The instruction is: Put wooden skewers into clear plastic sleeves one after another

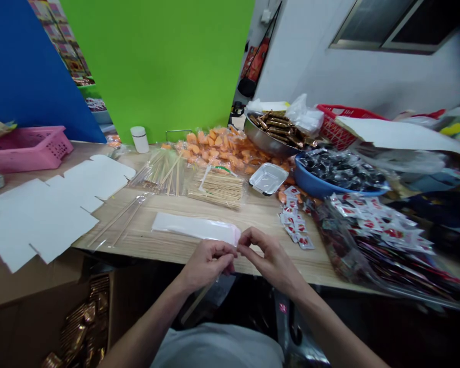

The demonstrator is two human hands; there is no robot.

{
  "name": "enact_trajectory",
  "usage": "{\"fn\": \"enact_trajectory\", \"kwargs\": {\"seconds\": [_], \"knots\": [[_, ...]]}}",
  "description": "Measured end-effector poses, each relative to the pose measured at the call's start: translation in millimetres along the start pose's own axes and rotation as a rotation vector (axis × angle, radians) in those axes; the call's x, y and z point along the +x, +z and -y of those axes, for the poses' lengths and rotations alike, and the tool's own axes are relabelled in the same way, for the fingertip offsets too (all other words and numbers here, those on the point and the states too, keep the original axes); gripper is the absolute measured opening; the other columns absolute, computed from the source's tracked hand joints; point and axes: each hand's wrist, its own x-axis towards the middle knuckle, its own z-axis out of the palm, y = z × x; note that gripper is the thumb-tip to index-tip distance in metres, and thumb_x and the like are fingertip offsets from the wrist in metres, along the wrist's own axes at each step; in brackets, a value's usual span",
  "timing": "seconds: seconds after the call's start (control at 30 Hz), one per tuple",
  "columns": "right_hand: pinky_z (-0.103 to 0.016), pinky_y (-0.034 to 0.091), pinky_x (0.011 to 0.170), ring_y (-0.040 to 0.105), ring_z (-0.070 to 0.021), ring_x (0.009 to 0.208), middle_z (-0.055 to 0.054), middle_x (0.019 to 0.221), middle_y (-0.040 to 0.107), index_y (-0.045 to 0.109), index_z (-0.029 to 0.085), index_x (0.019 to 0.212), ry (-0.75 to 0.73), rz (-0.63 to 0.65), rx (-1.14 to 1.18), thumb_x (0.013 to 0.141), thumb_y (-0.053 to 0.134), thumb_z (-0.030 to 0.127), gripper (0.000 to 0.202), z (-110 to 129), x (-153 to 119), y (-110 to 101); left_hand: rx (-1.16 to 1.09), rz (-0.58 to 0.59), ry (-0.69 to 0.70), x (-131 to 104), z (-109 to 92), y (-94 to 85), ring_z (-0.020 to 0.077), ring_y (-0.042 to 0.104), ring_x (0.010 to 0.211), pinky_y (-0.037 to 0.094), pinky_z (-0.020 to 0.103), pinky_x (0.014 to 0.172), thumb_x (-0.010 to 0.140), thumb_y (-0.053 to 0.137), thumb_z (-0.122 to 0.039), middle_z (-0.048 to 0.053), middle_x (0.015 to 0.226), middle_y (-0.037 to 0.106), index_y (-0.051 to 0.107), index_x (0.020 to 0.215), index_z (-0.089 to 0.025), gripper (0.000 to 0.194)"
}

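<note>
My left hand point(209, 263) is closed at the table's front edge, thumb against the fingers. Below it a pale stick point(199, 301) and some clear film show, but whether the hand grips them is unclear. Beside it my right hand point(270, 258) pinches thumb and forefinger together, fingertips almost touching the left ones. What lies in that pinch is too small to make out. Just beyond both hands lies a long white stack of plastic sleeves point(191, 226), its pinkish right end close to the fingertips. Two long sticks in clear film point(118, 220) lie to the left.
Bundled wooden sticks point(216, 188), orange wrapped pieces point(222, 145) and a clear tray point(268, 178) lie behind. To the right are strawberry-printed sachets point(295, 220), a blue basin point(314, 179) of black packets and a steel bowl point(266, 140). White cardboard point(57, 214) covers the left.
</note>
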Motion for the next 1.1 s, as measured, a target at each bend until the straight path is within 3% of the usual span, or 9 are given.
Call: {"fn": "enact_trajectory", "kwargs": {"seconds": [0.23, 0.43, 0.53, 0.7, 0.9, 1.0, 1.1], "knots": [[-0.031, 0.041, 0.070, 0.056, -0.0178, 0.077, -0.004, 0.078, 0.059, 0.054, 0.020, 0.077, -0.159, -0.012, -0.266, 0.079, 0.055, 0.015, 0.005, -7, -4, 4, 0.042, -0.017, -0.004, -4, 2, 3.2, 0.0108, 0.052, 0.049, 0.043, 0.023, 0.053, 0.075, 0.051, -0.022, 0.000, 0.055, 0.057, 0.066, 0.098, -0.008, 0.031], [-0.034, 0.039, 0.073, 0.057, -0.0179, 0.078, -0.006, 0.083, 0.061, 0.057, 0.019, 0.077, -0.287, -0.062, -0.498, 0.078, 0.048, 0.007, 0.014, -10, -7, 11, 0.166, -0.001, 0.062, -7, 2, 5.3, 0.0125, 0.057, 0.061, 0.045, 0.023, 0.060, 0.076, 0.047, -0.017, 0.005, 0.082, 0.067, 0.064, 0.107, -0.013, 0.036], [-0.035, 0.038, 0.074, 0.056, -0.0185, 0.079, -0.007, 0.082, 0.061, 0.055, 0.018, 0.074, -0.298, -0.054, -0.561, 0.078, 0.046, 0.005, 0.017, -14, -10, 16, 0.253, -0.015, 0.075, -11, 7, 4.5, 0.0125, 0.056, 0.060, 0.043, 0.022, 0.060, 0.076, 0.047, -0.016, 0.003, 0.071, 0.066, 0.065, 0.107, -0.013, 0.036], [-0.034, 0.039, 0.074, 0.054, -0.0181, 0.078, -0.007, 0.081, 0.058, 0.050, 0.017, 0.073, -0.286, -0.043, -0.536, 0.078, 0.042, 0.002, 0.018, -27, -19, 36, 0.231, 0.020, 0.002, -21, 21, 2.4, 0.0119, 0.054, 0.055, 0.042, 0.021, 0.055, 0.076, 0.045, -0.015, 0.001, 0.065, 0.063, 0.065, 0.107, -0.012, 0.037], [-0.037, 0.037, 0.078, 0.053, -0.0205, 0.086, -0.009, 0.088, 0.057, 0.050, 0.017, 0.075, -0.223, -0.149, -0.545, 0.078, 0.040, 0.002, 0.018, -51, -32, 63, 0.181, -0.030, -0.130, -32, 44, 3.4, 0.0112, 0.052, 0.049, 0.041, 0.021, 0.050, 0.074, 0.047, -0.016, -0.001, 0.054, 0.058, 0.066, 0.092, -0.009, 0.027], [-0.040, 0.033, 0.079, 0.052, -0.0219, 0.087, -0.008, 0.088, 0.058, 0.053, 0.017, 0.073, -0.104, -0.196, -0.614, 0.081, 0.044, 0.007, 0.016, -68, -37, 58, 0.139, -0.093, -0.179, -38, 46, -0.8, 0.0109, 0.053, 0.047, 0.041, 0.021, 0.048, 0.073, 0.050, -0.018, -0.001, 0.052, 0.058, 0.063, 0.088, -0.009, 0.022], [-0.039, 0.032, 0.076, 0.051, -0.0218, 0.085, -0.006, 0.085, 0.057, 0.055, 0.018, 0.070, -0.006, -0.260, -0.627, 0.081, 0.052, 0.016, 0.011, -83, -41, 42, 0.114, -0.165, -0.166, -40, 36, -9.7, 0.0099, 0.053, 0.047, 0.042, 0.020, 0.048, 0.073, 0.051, -0.019, -0.001, 0.053, 0.059, 0.061, 0.083, -0.010, 0.017]]}}
